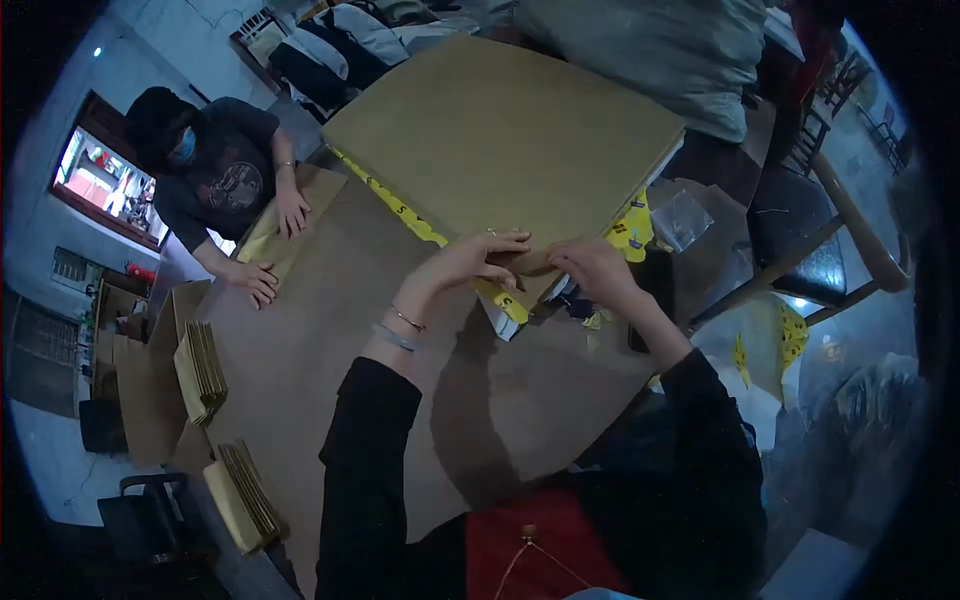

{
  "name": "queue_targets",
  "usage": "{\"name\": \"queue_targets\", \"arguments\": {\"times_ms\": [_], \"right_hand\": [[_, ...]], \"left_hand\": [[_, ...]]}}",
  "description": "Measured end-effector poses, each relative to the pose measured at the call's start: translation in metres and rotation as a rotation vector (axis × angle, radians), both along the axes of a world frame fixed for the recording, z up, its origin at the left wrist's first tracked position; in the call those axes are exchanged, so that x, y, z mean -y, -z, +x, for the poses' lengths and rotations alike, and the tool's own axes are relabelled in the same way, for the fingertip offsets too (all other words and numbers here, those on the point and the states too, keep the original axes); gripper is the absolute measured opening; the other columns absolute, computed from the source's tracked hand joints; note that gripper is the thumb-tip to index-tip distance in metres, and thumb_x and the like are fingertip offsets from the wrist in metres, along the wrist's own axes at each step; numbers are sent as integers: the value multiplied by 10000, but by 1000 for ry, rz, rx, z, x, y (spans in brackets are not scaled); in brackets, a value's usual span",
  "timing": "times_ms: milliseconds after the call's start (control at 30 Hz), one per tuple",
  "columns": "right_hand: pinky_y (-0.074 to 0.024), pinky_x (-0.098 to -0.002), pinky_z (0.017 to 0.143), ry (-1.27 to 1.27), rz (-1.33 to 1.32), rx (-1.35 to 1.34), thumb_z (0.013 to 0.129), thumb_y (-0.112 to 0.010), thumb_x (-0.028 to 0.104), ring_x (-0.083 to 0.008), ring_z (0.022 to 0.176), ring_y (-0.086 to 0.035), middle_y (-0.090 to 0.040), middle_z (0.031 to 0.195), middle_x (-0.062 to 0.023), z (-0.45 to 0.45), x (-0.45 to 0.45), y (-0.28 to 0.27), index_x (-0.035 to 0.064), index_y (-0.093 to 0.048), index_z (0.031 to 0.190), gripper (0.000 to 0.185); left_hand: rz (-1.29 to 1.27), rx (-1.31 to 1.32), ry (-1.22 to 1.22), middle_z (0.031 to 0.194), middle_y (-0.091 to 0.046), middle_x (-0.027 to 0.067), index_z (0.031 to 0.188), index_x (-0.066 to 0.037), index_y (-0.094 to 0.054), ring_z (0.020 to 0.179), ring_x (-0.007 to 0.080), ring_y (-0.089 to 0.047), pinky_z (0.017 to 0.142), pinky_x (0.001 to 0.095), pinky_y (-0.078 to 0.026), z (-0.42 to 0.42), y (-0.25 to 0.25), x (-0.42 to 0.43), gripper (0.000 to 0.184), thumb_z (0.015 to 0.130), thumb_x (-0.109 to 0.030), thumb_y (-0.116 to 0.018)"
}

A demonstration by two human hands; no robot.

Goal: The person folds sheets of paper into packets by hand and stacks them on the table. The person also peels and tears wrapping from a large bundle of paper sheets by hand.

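Observation:
A large brown paper sheet lies on top of a flat stack, with yellow printed paper showing along its edges. My left hand rests at the near corner of the stack, thumb and fingers apart. On the other side of that corner my right hand has its fingertips pinched on the sheet's edge, which looks bent up there. Just below the corner, white and yellow layers stick out. The exact contact of my left fingertips is partly hidden.
Across the brown table, a masked co-worker presses both hands on a folded brown piece. Folded brown bundles stand at the left edge. A clear plastic bag lies right of the stack, near a wooden chair.

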State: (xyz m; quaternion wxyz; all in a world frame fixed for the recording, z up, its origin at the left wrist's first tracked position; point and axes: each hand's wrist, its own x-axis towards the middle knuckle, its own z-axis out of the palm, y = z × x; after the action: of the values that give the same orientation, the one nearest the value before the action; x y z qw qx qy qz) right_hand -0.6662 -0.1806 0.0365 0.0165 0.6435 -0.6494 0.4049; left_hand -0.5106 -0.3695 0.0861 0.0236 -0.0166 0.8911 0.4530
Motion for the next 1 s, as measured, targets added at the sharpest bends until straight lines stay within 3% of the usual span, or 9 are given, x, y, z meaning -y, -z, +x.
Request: {"name": "queue_targets", "arguments": {"times_ms": [100,167,267,300,367,400,500,600,1000], "right_hand": [[-477,-409,701,158,55,106,847,-603,148,-327,792,-613,-652,866,-127,7,1,1,58,-624,956,143],[-486,-396,649,269,60,155,862,-595,149,-323,737,-618,-643,860,-145,10,4,6,54,-598,1022,187],[-478,-384,733,259,26,578,829,-620,126,-296,806,-622,-650,921,-122,20,3,-3,64,-587,1040,222],[-478,-384,733,254,28,578,829,-620,126,-296,806,-622,-650,921,-122,20,2,-7,64,-587,1040,222],[-441,-381,844,251,-233,-77,787,-646,102,-238,956,-595,-634,1059,-72,16,-7,-19,96,-587,1061,280],[-395,-386,925,195,-146,-160,753,-674,112,-188,1088,-530,-588,1178,-17,15,-15,-22,132,-598,1064,321],[-406,-380,923,-44,-1,-338,754,-683,143,-177,1083,-533,-590,1174,-3,9,-23,-15,132,-622,1030,283],[-413,-356,914,-56,-4,-300,758,-685,179,-174,1013,-572,-627,1105,14,12,-20,-11,127,-654,966,216],[-442,-334,795,-175,28,-197,773,-680,211,-180,911,-608,-662,1028,13,3,-3,-13,128,-680,916,165]], "left_hand": [[69,10,-47,1362,-468,105,1182,0,-579,1292,225,-396,1020,332,-374,4,-3,-4,489,767,-213,-726],[141,-14,-142,1230,-583,93,1199,-32,-582,1136,169,-530,911,304,-459,5,16,-2,397,849,-203,-657],[363,-28,-484,764,-633,8,1086,-19,-616,605,66,-556,570,223,-479,5,23,-12,296,928,-261,-554],[363,-30,-490,764,-633,8,1086,-19,-616,605,66,-556,570,223,-479,3,23,-15,296,928,-261,-554],[279,-90,-545,742,-617,10,1017,-12,-614,585,69,-550,540,231,-478,1,21,-18,280,930,-269,-549],[282,-84,-549,742,-619,17,1010,-11,-605,554,77,-573,507,237,-478,-1,25,-15,282,928,-275,-546],[377,-161,-572,737,-618,19,1003,-7,-601,533,95,-603,489,240,-483,-2,34,-17,289,923,-281,-549],[374,-35,-633,740,-538,-41,961,9,-591,674,47,-466,601,225,-408,0,23,-24,259,928,-246,-562],[421,-14,-560,737,-556,-33,959,-5,-597,680,63,-500,608,238,-426,1,29,-13,300,919,-301,-570]]}}
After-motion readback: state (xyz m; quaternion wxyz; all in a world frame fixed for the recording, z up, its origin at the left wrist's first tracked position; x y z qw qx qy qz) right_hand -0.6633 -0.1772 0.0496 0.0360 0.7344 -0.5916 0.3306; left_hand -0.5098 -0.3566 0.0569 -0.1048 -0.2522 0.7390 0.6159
